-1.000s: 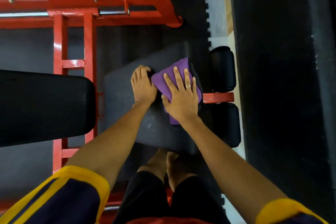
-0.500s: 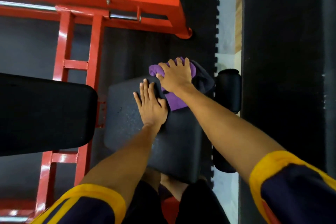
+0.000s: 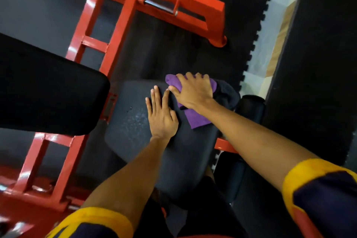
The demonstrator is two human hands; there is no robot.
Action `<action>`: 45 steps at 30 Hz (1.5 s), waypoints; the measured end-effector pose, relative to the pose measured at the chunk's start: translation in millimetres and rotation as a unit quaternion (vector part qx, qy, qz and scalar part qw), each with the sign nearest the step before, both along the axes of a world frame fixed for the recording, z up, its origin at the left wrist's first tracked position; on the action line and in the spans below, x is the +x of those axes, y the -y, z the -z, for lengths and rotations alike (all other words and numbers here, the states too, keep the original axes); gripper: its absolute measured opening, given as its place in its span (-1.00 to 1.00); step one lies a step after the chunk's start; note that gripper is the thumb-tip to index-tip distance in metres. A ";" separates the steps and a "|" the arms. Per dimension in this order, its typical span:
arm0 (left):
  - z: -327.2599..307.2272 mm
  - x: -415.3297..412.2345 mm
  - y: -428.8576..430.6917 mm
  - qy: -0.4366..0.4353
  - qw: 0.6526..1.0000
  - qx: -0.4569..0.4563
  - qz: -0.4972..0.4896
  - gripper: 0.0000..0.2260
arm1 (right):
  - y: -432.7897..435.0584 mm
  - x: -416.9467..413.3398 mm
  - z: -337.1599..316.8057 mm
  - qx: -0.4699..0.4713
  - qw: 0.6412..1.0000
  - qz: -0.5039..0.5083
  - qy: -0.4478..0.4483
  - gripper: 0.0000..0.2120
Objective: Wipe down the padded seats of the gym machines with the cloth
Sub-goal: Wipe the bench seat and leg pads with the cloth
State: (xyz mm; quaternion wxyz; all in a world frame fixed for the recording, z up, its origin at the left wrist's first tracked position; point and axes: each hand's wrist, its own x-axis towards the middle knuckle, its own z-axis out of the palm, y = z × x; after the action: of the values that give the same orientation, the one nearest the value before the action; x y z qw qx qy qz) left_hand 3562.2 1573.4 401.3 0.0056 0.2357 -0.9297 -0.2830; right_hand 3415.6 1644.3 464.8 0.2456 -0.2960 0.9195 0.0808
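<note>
A purple cloth (image 3: 196, 120) lies on the far right corner of a black padded seat (image 3: 133, 121). My right hand (image 3: 193, 91) presses down on the cloth, its fingers reaching over the seat's far edge. Flat on the seat just left of the cloth rests my left hand (image 3: 161, 116), fingers straight and pointing away from me. A second, larger black pad (image 3: 48, 89) sits to the left.
The red steel frame (image 3: 119, 15) of the machine runs behind and to the left of the seat. Black foam rollers (image 3: 251, 106) on a red bar stick out at the seat's right. Black rubber floor mats (image 3: 318, 63) lie all round, with a pale strip of floor between them.
My right hand has pushed the cloth from the seat's middle to its far right corner. My left hand went from gripping the far edge to lying flat. The view has tilted.
</note>
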 end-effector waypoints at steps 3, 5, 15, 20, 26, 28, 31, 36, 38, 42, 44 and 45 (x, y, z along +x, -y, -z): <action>7.3 -0.4 -3.3 0.019 0.998 -0.028 -0.051 -0.44 | 36.0 1.3 13.5 -0.023 0.999 -0.029 0.030 -0.41; 6.2 0.9 -5.3 0.041 0.996 -0.035 -0.077 -0.44 | 32.5 3.1 14.8 -0.031 0.998 -0.050 0.034 -0.39; -4.1 2.7 -11.4 0.089 0.966 0.011 -0.241 -0.45 | -22.0 3.6 -5.8 -0.016 0.994 -0.103 0.018 -0.36; -0.9 7.5 -5.2 0.106 0.916 0.044 -0.385 -0.53 | 60.9 23.3 25.0 -0.025 0.986 -0.147 0.069 -0.40; -6.7 45.1 -5.7 0.164 0.907 0.060 -0.383 -0.51 | -6.9 49.9 8.0 -0.092 0.956 -0.275 0.034 -0.41; -8.3 46.4 -7.9 0.165 0.907 0.061 -0.384 -0.50 | -28.1 37.2 1.4 -0.107 0.961 -0.253 0.041 -0.44; -9.3 47.0 -8.2 0.167 0.902 0.073 -0.392 -0.50 | 1.2 14.6 7.9 -0.058 0.981 -0.176 0.061 -0.43; -5.7 49.1 -7.1 0.158 0.904 0.074 -0.390 -0.52 | 65.7 32.1 24.6 -0.026 0.983 -0.158 0.093 -0.39; -3.9 49.4 -7.4 0.154 0.905 0.074 -0.390 -0.53 | 48.9 60.1 20.6 -0.033 0.966 -0.246 0.067 -0.38; -3.7 47.1 -7.8 0.150 0.902 0.072 -0.399 -0.51 | -11.0 73.8 11.1 -0.110 0.950 -0.287 0.048 -0.37; -4.9 45.8 -5.6 0.144 0.900 0.073 -0.405 -0.53 | -16.4 56.3 13.1 -0.125 0.952 -0.278 0.039 -0.42; -5.3 45.5 -4.4 0.142 0.900 0.074 -0.406 -0.53 | -11.0 48.1 15.1 -0.121 0.955 -0.269 0.036 -0.44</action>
State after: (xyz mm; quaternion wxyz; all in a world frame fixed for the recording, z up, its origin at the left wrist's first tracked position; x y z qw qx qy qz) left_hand 3607.6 1577.7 406.6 -0.0293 0.6303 -0.7206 -0.2873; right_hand 3463.7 1655.3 449.7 0.2097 -0.5622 0.7996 0.0215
